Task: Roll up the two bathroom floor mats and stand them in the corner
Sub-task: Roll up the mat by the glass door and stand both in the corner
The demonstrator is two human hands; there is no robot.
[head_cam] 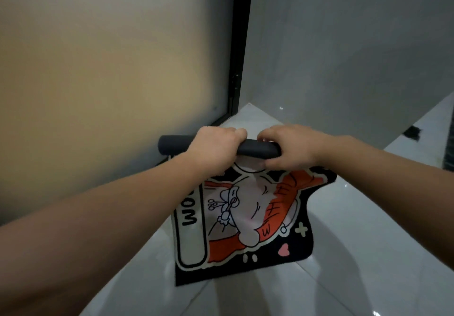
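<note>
A black floor mat with an orange and white cartoon print lies on the white tiled floor. Its far end is wound into a dark roll that lies crosswise. My left hand grips the roll near its middle, fingers curled over the top. My right hand grips the right end of the roll, thumb underneath against the printed side. The unrolled part stretches toward me. Only this one mat is in view.
A frosted glass door with a black frame stands at the left. A grey wall meets it in a corner just beyond the roll. A small dark object lies on the floor at the right.
</note>
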